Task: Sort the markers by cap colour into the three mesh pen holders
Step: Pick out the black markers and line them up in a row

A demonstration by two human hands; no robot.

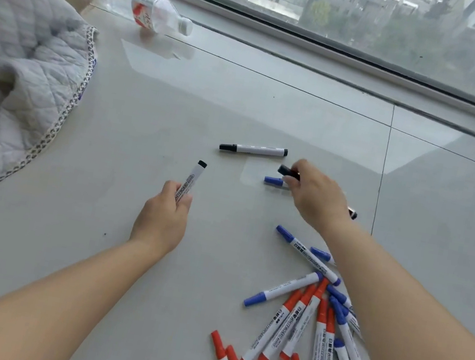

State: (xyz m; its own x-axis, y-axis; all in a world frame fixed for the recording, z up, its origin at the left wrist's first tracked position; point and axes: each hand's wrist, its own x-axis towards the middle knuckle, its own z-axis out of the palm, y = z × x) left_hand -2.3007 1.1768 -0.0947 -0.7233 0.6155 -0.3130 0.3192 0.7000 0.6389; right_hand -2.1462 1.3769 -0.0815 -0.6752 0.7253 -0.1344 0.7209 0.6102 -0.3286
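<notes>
While the three mesh pen holders are nowhere in view, the sorting so far is only a gathering of black-capped pens on the pale glossy tiled floor [143,132]. The left hand [161,220] is clenched around the white barrel of a black-capped whiteboard marker [190,183], its capped end pointing away towards the far side. The right hand [315,196], further off and to the right, pinches a second black-capped marker [288,171] at its cap end, just above a blue-capped marker [273,181] lying half hidden under the fingers. A third black-capped marker [253,149] lies flat just beyond both hands. Near right, a loose heap of red-capped and blue-capped markers [309,327] sprawls crosswise, several overlapping.

These pens look light, rigid and smooth-sided, so I judge they will roll on the slick tile and slip if pinched only at the cap; a hold around the middle of the barrel should be steadier, and tugging by the cap alone risks pulling it off. Lifting from the heap may nudge its neighbours.

Far left, a clear plastic bottle with a red label [151,13] lies on its side by the window track, and a quilted grey-white blanket [20,58] is bunched at the left edge.
</notes>
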